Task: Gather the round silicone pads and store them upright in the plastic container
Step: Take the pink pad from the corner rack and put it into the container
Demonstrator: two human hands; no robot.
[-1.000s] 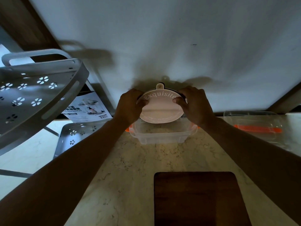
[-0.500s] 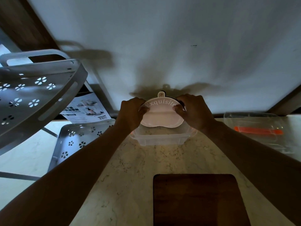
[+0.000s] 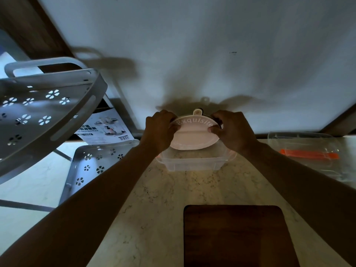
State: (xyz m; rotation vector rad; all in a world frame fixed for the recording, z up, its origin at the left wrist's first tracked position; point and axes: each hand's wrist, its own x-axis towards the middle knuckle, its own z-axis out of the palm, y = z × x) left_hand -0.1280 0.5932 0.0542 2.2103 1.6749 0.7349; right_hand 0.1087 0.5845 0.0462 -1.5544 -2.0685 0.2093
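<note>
A stack of round silicone pads [image 3: 194,136] stands on edge, the front one pink with the word "Exquisite" along its top rim and a small hanging tab above. A darker pad edge shows behind it. My left hand [image 3: 159,130] grips the stack's left side and my right hand [image 3: 231,128] grips its right side. The pads' lower edge dips into the clear plastic container [image 3: 192,163], which sits on the marble counter by the wall.
A dark wooden board [image 3: 234,236] lies on the counter near me. The container's clear lid with an orange strip [image 3: 308,155] rests at the right. A grey perforated rack [image 3: 44,112], its lower tray [image 3: 92,166] and a printed leaflet [image 3: 105,128] stand at the left.
Both hands have lowered the stack of pads deeper into the container; less of the front pad shows above the rim.
</note>
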